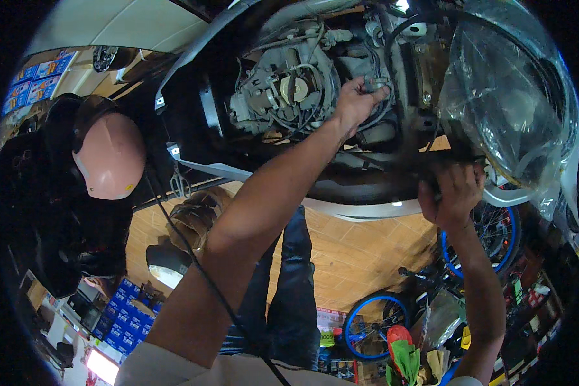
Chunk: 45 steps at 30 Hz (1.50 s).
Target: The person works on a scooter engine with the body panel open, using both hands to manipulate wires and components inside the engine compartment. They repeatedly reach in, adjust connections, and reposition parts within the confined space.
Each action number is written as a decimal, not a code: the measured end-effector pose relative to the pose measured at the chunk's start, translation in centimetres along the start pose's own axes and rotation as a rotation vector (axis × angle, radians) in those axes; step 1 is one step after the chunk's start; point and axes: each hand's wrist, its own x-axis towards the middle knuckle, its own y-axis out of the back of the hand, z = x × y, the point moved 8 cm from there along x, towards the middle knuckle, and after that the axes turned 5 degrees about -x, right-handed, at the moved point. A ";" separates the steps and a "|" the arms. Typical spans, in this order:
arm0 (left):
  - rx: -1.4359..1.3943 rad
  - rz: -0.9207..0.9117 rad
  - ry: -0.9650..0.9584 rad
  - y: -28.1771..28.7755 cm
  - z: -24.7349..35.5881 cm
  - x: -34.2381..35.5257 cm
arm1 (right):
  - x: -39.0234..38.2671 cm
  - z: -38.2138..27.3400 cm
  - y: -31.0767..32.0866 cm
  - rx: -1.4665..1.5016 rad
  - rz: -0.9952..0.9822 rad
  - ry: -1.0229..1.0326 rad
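A black cord [199, 267] hung closest, below the fingers and across the left arm [270, 196]. The left hand [359, 106] pinched what seemed a small grey part [377, 83] between thumb and fingers. Left of those fingertips, the engine [296, 90] already stood exposed; how much work remained didn't show. The right hand [455, 196] lay over the body's dark edge [360, 183], its grip lost in shadow, with clear plastic [495, 96] beyond its fingers.
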 end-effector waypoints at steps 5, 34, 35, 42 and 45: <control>-0.117 -0.032 0.107 0.0 -0.9 0.1 | -0.7 0.2 -0.7 -0.012 -0.044 -0.001; 0.665 -0.101 -0.627 1.1 5.0 0.4 | 0.0 -0.1 -1.9 -0.034 -0.301 0.028; 0.674 -0.116 -0.609 1.0 4.7 0.7 | 0.0 -0.1 -2.0 -0.047 -0.308 0.028; 0.523 -0.101 -0.692 1.4 5.0 0.7 | -0.6 0.0 -2.1 -0.062 -0.317 0.030; 0.559 -0.216 -0.593 0.9 4.2 1.2 | -0.7 0.0 -1.9 -0.081 -0.268 0.036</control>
